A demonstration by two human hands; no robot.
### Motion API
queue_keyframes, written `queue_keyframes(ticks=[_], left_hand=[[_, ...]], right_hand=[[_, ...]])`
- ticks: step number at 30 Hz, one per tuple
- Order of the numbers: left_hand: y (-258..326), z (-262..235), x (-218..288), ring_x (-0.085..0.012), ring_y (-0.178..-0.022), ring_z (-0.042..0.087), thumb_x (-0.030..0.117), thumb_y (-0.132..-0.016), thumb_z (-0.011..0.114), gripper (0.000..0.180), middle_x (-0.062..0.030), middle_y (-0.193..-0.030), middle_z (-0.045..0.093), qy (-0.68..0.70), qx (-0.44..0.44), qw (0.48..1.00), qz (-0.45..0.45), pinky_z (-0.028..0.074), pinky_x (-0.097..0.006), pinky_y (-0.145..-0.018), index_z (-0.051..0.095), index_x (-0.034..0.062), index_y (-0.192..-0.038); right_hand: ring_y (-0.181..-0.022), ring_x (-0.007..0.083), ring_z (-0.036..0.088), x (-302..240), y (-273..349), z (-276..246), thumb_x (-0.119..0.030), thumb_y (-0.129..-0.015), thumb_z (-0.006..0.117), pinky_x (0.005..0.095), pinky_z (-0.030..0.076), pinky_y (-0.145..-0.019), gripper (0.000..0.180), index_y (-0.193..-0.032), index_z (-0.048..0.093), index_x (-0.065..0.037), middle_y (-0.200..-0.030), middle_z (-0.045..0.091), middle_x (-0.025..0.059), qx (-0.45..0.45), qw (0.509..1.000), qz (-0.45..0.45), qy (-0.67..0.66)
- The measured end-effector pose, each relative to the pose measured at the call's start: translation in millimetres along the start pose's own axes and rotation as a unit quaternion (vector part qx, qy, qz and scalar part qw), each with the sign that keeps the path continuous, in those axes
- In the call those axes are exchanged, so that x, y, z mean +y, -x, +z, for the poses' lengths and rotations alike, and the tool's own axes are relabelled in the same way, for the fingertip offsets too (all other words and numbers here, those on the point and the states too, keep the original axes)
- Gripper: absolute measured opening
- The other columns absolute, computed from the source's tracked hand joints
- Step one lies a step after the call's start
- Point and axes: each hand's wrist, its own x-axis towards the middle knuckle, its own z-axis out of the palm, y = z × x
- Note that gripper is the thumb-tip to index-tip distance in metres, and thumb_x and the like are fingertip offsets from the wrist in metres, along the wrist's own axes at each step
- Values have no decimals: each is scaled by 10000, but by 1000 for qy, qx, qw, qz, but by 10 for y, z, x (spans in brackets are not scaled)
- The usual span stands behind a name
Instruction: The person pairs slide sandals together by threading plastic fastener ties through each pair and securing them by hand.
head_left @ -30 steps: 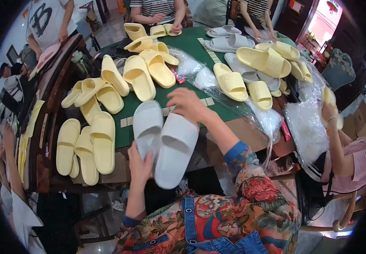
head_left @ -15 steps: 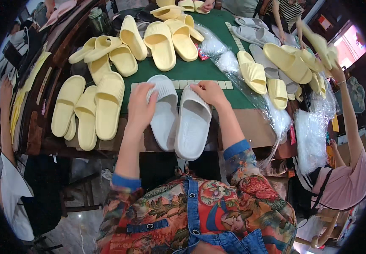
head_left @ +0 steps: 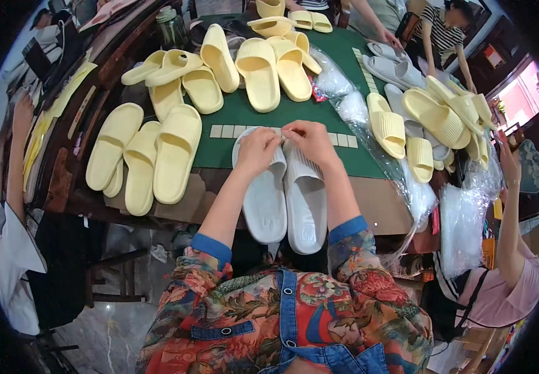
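Note:
A pair of light grey slippers (head_left: 265, 209) lies side by side in front of me, heels over the table's near edge. My left hand (head_left: 258, 149) is closed over the toe strap of the left slipper. My right hand (head_left: 310, 142) pinches with thumb and fingers just above the strap of the right grey slipper (head_left: 307, 215). The fingertips of both hands nearly meet between the two toes. Anything small between them is hidden or too tiny to make out.
Yellow slippers stand in a group (head_left: 176, 153) at left, with several more (head_left: 258, 71) beyond. At right, yellow and grey slippers are piled (head_left: 434, 118) beside clear plastic bags (head_left: 462, 218). Pale squares (head_left: 226, 131) line the green mat (head_left: 219, 159). Co-workers' arms (head_left: 511, 168) flank me.
My hands have come together at the toes, and the grey slippers now lie closer side by side. The co-worker's raised hand at right has lowered, no longer holding up a yellow slipper.

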Motion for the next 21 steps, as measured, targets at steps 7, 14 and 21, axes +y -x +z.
queue_keyframes(ticks=[7, 14, 21], left_hand=[[30, 30, 82, -269, -812, 591, 143, -824, 568, 169, -102, -784, 639, 58, 43, 997, 13, 458, -347, -696, 660, 34, -915], [79, 105, 78, -155, -741, 611, 69, -855, 556, 112, -73, -793, 641, 186, 73, 979, -52, 463, -262, -674, 614, -21, -887], [-8, 100, 23, -174, -715, 570, 71, -790, 620, 70, -74, -766, 631, 178, 38, 983, 24, 449, -283, -656, 629, 3, -801]], right_hand=[[-681, 73, 570, 178, 127, -95, -106, -792, 661, 208, 462, -628, 135, -881, 666, -4, -767, 641, 20, -12, 949, 109, -294], [-666, 71, 565, 203, 93, 8, -116, -772, 680, 229, 457, -622, 124, -845, 690, -16, -754, 654, 20, -25, 987, 23, -157], [-684, 45, 565, 182, 79, -65, -85, -781, 673, 205, 462, -621, 94, -839, 685, -13, -745, 658, 13, -26, 972, 92, -217]])
